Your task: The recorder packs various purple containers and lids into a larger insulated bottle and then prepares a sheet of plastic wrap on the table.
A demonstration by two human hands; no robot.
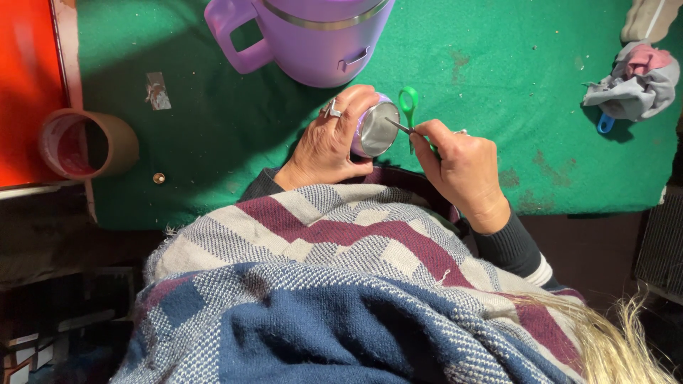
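Two mugs, one scissors, one tape roll.

Small purple cup tilted sideways, steel base up; green-handled scissors tip touching it.

Sunlit green felt tabletop; orange panel left; dark floor.

The left hand grips a small metal-bottomed cup; the right hand holds green-handled scissors, apparently touching its base.
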